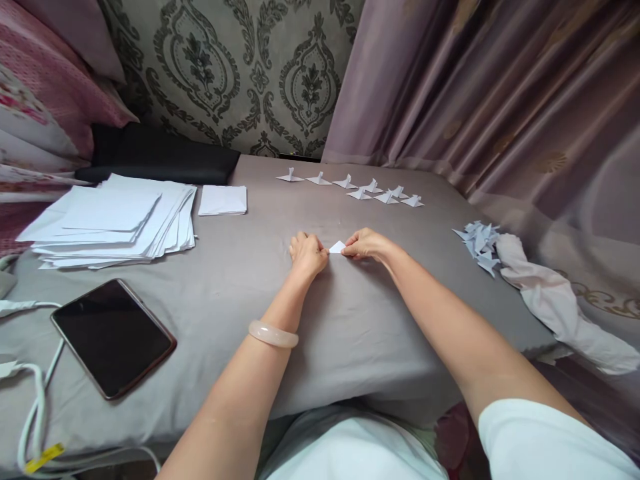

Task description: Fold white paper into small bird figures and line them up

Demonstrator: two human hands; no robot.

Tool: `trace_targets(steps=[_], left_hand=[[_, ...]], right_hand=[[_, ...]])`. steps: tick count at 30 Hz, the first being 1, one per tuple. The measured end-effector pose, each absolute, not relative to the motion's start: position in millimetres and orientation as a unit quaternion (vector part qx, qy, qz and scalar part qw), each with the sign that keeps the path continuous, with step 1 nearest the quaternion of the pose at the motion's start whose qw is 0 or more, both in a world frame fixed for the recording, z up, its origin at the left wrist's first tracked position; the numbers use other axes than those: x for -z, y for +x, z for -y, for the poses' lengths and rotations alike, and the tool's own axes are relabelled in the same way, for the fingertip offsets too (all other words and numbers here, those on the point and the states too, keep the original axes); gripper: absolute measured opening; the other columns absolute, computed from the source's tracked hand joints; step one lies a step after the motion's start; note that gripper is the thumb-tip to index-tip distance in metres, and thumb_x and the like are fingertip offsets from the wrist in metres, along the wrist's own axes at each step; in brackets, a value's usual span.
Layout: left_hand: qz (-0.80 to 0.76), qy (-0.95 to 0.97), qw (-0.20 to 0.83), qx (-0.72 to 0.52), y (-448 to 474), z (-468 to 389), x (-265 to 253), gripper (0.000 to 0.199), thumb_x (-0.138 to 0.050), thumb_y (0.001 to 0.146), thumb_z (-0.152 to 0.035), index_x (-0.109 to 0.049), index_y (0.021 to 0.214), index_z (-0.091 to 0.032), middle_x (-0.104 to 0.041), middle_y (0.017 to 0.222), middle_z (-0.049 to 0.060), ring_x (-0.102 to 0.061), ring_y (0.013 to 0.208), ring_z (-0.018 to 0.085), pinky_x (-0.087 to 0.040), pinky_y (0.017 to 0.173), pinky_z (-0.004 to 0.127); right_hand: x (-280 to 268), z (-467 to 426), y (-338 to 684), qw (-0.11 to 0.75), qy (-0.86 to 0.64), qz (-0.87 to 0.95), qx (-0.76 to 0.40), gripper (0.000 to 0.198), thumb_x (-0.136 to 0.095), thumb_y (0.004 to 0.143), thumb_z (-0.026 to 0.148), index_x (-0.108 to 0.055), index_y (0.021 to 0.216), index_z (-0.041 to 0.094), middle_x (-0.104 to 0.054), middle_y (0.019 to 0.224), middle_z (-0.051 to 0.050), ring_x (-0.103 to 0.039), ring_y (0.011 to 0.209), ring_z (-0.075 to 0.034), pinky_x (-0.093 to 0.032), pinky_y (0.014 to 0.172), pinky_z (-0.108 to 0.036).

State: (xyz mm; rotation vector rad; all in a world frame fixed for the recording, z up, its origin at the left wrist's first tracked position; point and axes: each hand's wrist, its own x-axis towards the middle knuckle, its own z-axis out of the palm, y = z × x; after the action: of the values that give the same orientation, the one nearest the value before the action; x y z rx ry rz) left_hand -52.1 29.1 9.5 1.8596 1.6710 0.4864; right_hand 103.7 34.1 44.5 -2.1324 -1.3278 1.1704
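Observation:
A small white piece of folded paper (337,247) lies in the middle of the cloth-covered table, its pointed tip facing away from me. My left hand (309,253) pinches its left corner, the fingers curled. At the right corner, the thumb and fingers of my right hand (367,244) close on the same paper. Beyond both hands, several folded paper cranes (359,193) stand in two loose rows. More folded paper figures (480,244) are heaped at the right.
Large white sheets (115,223) are stacked at the left, beside a pile of small paper squares (223,200). Nearer me lie a dark tablet (114,337) and white cables (40,400). A whitish cloth (555,303) drapes over the right edge. Curtains (425,80) hang behind.

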Motion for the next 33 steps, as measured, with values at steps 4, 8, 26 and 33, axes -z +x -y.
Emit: trace_targets(steps=[4, 8, 26, 33], left_hand=[[-0.628, 0.699, 0.292, -0.18, -53, -29, -10, 0.011, -0.059, 0.081, -0.03, -0.062, 0.084, -0.019, -0.052, 0.116, 0.012, -0.045, 0.116, 0.03, -0.036, 0.097, 0.041], [-0.626, 0.697, 0.296, -0.186, -53, -30, -11, 0.014, -0.055, 0.083, -0.031, -0.063, 0.083, -0.02, -0.054, 0.114, 0.011, -0.046, 0.115, 0.03, -0.036, 0.096, 0.041], [-0.496, 0.582, 0.515, -0.389, -41, -25, -17, 0.041, -0.062, 0.081, -0.052, -0.064, 0.098, -0.015, -0.07, 0.091, 0.007, -0.063, 0.083, 0.017, -0.046, 0.074, 0.027], [-0.425, 0.461, 0.665, -0.406, -39, -24, -18, 0.04, -0.078, 0.068, -0.046, -0.071, 0.092, -0.014, -0.069, 0.093, 0.008, -0.063, 0.079, 0.016, -0.046, 0.064, 0.023]], right_hand=[[-45, -29, 128, 0.158, -0.77, 0.472, -0.398, 0.021, -0.071, 0.054, 0.004, -0.055, 0.048, 0.016, -0.05, 0.042, 0.001, -0.048, 0.043, -0.01, -0.043, 0.045, -0.024], [-39, -18, 145, 0.193, -0.743, 0.534, -0.355, 0.009, -0.067, 0.06, 0.01, -0.062, 0.066, 0.015, -0.056, 0.054, 0.002, -0.048, 0.048, -0.009, -0.042, 0.048, -0.022], [2, -6, 140, 0.45, -0.474, 0.744, -0.137, 0.014, -0.055, 0.089, 0.024, -0.069, 0.087, 0.023, -0.057, 0.09, -0.003, -0.056, 0.074, -0.012, -0.045, 0.065, -0.024], [-4, 1, 145, 0.443, -0.449, 0.774, -0.055, 0.021, -0.048, 0.093, 0.015, -0.067, 0.095, 0.023, -0.061, 0.095, -0.006, -0.061, 0.08, -0.013, -0.048, 0.073, -0.023]])
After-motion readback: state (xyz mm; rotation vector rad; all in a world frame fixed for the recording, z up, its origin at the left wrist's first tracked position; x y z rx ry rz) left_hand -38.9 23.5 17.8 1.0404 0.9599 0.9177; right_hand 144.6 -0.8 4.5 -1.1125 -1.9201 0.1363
